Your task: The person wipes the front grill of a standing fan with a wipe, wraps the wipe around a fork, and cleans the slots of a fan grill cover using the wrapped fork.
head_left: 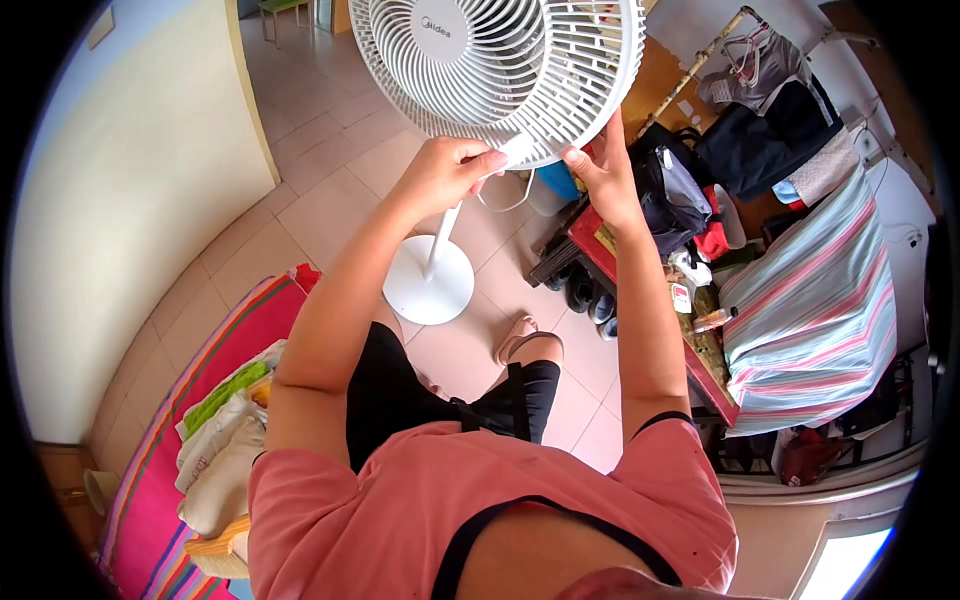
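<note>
A white pedestal fan stands before me, its round slatted grille (575, 95) tilted upward and cut off by the top edge of the view. My left hand (450, 172) is closed at the lower rim, thumb and fingers pinching a small white part there; its exact shape is partly hidden. On the right side of the rim, my right hand (607, 180) grips the grille, with the thumb in front and fingers partly behind. The thin pole (442, 240) drops to a round white base (428, 282) on the floor. A white cord (512, 205) loops below the grille.
To the left lies a pink striped bedcover (215, 365) with folded clothes (225, 455) on it. A red-edged table (705, 375) at right holds bags and small items, beside a striped cloth (815, 320). Shoes (590, 295) sit beneath. A pale wall (130, 200) curves at left.
</note>
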Motion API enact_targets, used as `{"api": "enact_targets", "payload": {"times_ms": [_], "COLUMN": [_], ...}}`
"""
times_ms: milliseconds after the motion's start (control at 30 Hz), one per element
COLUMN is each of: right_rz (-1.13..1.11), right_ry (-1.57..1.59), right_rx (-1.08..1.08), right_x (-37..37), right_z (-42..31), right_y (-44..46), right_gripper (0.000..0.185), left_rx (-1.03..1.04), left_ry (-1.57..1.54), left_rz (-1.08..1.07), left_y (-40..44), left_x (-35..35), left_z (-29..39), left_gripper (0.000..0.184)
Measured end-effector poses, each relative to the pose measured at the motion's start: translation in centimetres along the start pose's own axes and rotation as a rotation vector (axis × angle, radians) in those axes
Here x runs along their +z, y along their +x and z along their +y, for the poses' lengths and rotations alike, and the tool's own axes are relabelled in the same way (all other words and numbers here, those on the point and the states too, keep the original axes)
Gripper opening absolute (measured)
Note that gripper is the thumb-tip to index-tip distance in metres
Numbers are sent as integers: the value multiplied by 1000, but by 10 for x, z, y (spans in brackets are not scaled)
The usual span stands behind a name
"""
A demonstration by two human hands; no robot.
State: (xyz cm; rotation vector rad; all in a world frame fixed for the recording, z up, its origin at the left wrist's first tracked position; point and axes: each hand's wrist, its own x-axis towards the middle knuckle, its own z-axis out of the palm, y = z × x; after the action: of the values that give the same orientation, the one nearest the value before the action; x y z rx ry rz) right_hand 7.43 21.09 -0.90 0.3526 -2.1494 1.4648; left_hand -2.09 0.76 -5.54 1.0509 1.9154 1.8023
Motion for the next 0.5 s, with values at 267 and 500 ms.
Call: {"api": "enact_targets", "payload": {"times_ms": [267, 500], "right_rz": [-16, -23], "right_ry": [61, 53], "right_rx": [-20, -26], "right_x": [-1, 0], "right_z": [7, 4], "right_y": [2, 2], "right_gripper": [91, 92], "left_rx": [-33, -64], "left_ry": [31, -214], "left_rz": [-83, 91], "left_y": [-33, -27], "left_x": [20, 4], "left_z": [-55, -25], "left_gripper": [33, 33]}}
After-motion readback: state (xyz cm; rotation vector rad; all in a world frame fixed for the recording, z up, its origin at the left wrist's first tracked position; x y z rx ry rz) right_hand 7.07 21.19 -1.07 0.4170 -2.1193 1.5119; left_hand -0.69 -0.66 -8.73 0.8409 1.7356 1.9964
